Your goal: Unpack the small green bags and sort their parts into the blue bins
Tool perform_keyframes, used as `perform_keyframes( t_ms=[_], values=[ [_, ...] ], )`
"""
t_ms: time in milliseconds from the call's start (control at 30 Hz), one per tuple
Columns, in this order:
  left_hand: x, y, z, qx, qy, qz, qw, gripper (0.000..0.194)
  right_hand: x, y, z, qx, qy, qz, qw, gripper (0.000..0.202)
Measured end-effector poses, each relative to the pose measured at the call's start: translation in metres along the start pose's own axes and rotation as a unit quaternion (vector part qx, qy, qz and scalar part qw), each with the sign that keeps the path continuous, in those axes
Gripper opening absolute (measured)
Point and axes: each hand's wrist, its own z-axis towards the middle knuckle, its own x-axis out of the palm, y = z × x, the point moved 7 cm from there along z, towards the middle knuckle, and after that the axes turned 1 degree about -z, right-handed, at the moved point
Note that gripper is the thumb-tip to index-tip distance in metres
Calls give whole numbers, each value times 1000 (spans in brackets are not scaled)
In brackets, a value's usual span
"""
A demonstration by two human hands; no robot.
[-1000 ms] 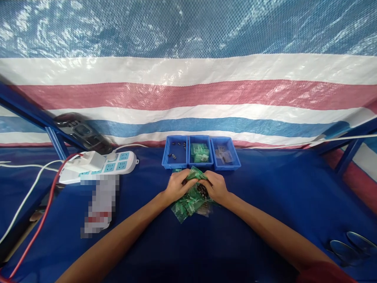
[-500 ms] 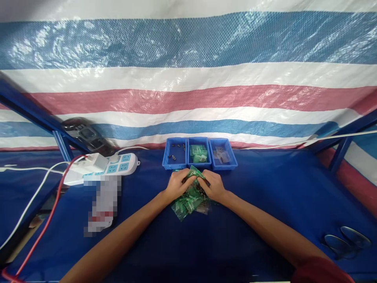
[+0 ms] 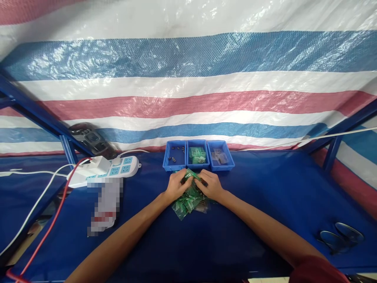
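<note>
My left hand (image 3: 177, 186) and my right hand (image 3: 211, 185) meet over a small heap on the table. Pinched between the thumbs and fingers of both is a small green plastic bag (image 3: 191, 173); its contents are too small to make out. Below them lies a pile of clear bags with green pieces (image 3: 187, 203), some brownish bags (image 3: 202, 206) at its right edge. Just behind my hands stand three blue bins in a row: the left bin (image 3: 174, 168) has several small dark parts, the middle bin (image 3: 198, 166) green packets, the right bin (image 3: 221, 168) clear bags.
On the left are a white power strip (image 3: 126, 167) with plugged-in adapters, a red cable (image 3: 59, 208) and a blurred-out pale item (image 3: 107, 204). A dark device (image 3: 92, 137) leans behind it. Glasses (image 3: 341, 237) lie at the right. Striped sheeting (image 3: 188, 86) hangs behind the blue table (image 3: 265, 188).
The view has shifted slightly. Both hands keep their pinch over the pile, and the top of the small green bag between them looks folded lower.
</note>
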Motion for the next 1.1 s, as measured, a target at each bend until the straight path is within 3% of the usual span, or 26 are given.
perform_keyframes(
  t_ms=[267,467,700,933,1100],
  values=[
    [-4,0,2,-7,-22,-44,999,19,-3,-6,0,22,-17,19,999,24],
    [1,5,3,-20,16,-95,995,19,-6,-6,-1,26,-22,44,998,23],
    [2,8,4,-39,21,-66,997,26,-4,-5,1,27,4,56,998,22],
    [5,2,2,14,32,-62,997,27,-4,-6,1,29,-11,66,997,12],
    [-1,2,2,19,-14,-43,999,23,-2,-10,1,42,-15,44,998,19]
  ],
)
